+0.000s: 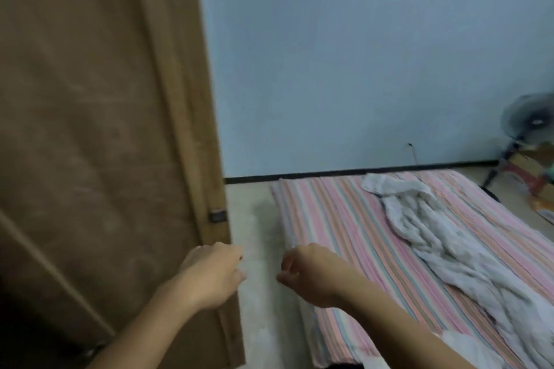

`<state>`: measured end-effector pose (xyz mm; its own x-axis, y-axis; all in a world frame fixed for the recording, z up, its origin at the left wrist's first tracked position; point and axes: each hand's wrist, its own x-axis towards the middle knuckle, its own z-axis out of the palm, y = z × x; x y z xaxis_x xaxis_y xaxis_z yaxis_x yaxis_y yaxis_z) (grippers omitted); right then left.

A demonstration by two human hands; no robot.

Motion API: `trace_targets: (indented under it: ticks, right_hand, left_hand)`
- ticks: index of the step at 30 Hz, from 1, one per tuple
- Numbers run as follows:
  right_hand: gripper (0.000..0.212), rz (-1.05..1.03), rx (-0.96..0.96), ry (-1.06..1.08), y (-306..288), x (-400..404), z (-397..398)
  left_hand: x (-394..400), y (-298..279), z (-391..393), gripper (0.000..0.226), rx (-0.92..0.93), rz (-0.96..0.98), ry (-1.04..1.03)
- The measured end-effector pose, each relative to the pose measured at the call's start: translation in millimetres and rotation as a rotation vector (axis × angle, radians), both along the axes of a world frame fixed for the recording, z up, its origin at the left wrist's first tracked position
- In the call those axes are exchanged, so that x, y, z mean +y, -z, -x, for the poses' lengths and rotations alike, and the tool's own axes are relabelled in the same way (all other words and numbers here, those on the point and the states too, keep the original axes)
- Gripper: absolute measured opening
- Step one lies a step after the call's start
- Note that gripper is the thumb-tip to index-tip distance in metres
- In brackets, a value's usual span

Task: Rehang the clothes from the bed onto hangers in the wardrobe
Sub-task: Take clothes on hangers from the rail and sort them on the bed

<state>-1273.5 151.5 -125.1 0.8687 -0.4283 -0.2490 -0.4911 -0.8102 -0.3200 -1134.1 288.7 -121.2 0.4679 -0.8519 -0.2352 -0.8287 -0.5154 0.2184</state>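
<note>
Both hands hang empty with fingers loosely curled, the left hand [209,275] just beside the brown wardrobe door [90,129], the right hand [308,274] over the near corner of the striped bed [344,219]. A crumpled pale garment [434,237] lies beyond and right of the right hand, not yet hung; no hanger shows, so rehanging work seemingly remains

The wardrobe [90,129] is brown. The bed [344,234] has pink, white and grey-green stripes, the cloth [434,243] on it is off-white, and the wall [359,54] is pale blue.
</note>
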Motion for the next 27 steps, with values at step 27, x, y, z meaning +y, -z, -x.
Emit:
trace_targets:
  ticks: [27]
  right_hand:
    - [0.025,-0.138,-0.297,-1.336,-71,304,-181]
  left_hand:
    - [305,-73,83,0.035,-0.391,0.022,-1.403]
